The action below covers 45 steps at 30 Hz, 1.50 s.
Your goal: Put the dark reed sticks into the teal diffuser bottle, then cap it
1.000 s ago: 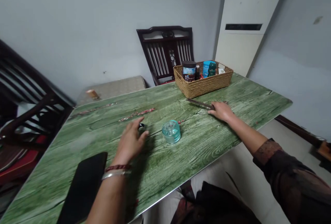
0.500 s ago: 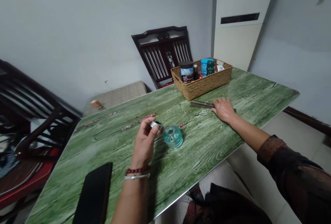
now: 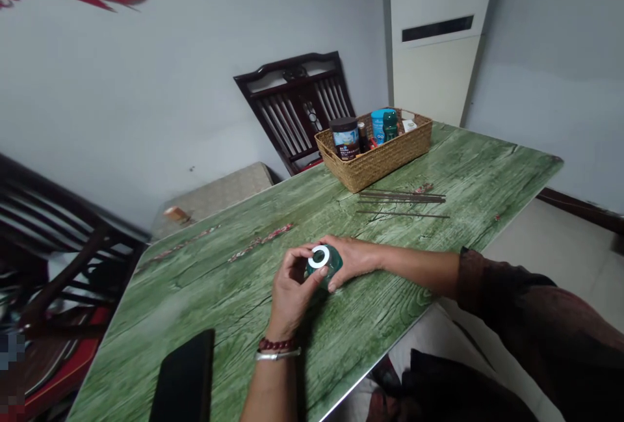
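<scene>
A small glass bottle (image 3: 335,261) of blue-green liquid stands on the green table, partly covered by my hands. My left hand (image 3: 294,282) pinches a white ring-shaped cap (image 3: 312,262) with a hole in its middle, held over the bottle's mouth. Whether the cap touches the neck I cannot tell. My right hand (image 3: 353,259) wraps round the bottle's right side, thumb at the front. Several thin dark brown sticks (image 3: 402,198) lie beyond the right hand, one a little apart from the others.
A woven basket (image 3: 385,167) with jars and bottles stands at the back of the table (image 3: 234,305). A black phone-like slab (image 3: 184,376) lies at the front left. Dark wooden chairs (image 3: 297,110) stand behind and to the left.
My right hand has let go of the sticks and moved left to grip the bottle. My left hand has brought the white cap from beside the bottle to over its mouth.
</scene>
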{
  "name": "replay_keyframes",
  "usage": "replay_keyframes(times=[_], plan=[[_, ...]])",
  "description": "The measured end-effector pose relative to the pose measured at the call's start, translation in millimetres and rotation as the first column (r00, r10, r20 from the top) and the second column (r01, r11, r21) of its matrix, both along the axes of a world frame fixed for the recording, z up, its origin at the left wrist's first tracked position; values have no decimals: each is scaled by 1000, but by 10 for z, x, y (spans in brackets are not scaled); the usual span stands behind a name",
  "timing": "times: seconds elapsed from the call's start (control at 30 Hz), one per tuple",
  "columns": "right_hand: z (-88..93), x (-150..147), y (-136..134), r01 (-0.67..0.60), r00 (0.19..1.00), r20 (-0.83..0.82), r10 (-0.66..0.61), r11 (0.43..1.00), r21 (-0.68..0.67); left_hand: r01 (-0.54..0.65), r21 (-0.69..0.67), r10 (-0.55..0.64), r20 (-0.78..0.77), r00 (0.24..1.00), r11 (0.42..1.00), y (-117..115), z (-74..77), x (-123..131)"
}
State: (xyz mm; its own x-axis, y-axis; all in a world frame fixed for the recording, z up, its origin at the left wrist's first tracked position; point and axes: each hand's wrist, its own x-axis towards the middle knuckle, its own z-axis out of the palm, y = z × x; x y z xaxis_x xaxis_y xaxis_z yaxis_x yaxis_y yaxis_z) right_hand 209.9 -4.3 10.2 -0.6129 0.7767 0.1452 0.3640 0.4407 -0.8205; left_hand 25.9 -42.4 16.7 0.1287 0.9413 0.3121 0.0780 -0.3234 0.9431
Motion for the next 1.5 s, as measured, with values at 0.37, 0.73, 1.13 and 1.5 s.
replay_keyframes(times=[0.37, 0.73, 1.13, 1.5], plan=[[-279, -111, 1, 108, 994, 16, -111, 986, 129, -92, 80, 112, -303, 947, 993, 24, -9, -98], [-181, -89, -3, 96, 995, 7, -98, 984, 148, -89, 87, 113, -332, 937, 992, 23, -32, -154], [-178, -101, 8, 76, 996, 34, -82, 985, 152, -14, 241, 146, -537, 831, 970, -9, 109, -112], [-230, -130, 14, 101, 994, 13, -104, 986, 132, -124, 418, 379, -610, 696, 900, 35, 124, -48]])
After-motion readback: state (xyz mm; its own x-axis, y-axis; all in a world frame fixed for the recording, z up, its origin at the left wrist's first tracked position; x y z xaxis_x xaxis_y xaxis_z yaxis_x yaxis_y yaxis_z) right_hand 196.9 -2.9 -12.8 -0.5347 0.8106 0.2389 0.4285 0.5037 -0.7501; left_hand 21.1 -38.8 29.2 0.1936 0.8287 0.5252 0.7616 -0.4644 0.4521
